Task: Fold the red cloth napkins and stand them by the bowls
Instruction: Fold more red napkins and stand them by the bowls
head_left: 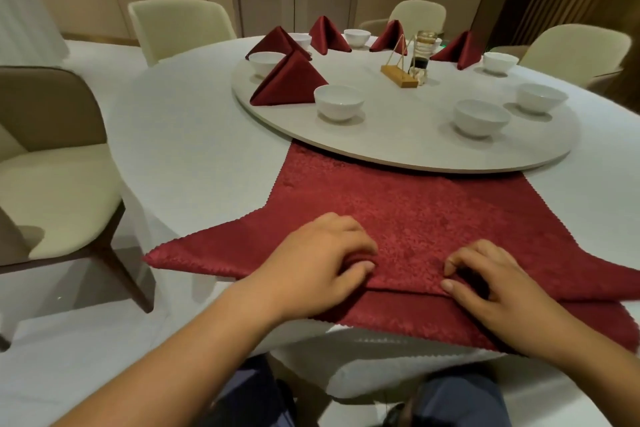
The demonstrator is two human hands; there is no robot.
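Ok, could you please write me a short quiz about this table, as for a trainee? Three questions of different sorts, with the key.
1. Count: how many folded napkins stand on the turntable?
2. True or false: the left hand and the right hand both grip the flat napkin.
3. Which bowls have no napkin beside them? A) the two at the near right B) the two at the far left C) the one nearest the left hand
Key: 1) five; 2) true; 3) A.
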